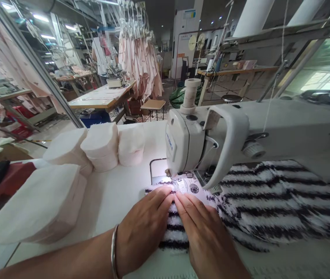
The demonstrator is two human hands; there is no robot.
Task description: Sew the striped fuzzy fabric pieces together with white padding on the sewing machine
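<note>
Under the machine [240, 139] head, my left hand [144, 228] and right hand [205, 236] lie flat, released — palms pressing the striped fabric [269, 201], fingertips meeting just before the needle. Most fabric spreads right beneath the arm. Left, white stacks [66, 182] crowd the bench [115, 197] — bare room lies between.

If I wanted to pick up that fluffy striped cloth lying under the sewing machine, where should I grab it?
Probably the loose, bunched part of the striped cloth on the right, coming from the right front. It lies free there, while the left hand and right hand press the other end flat beside the sewing machine.
</note>
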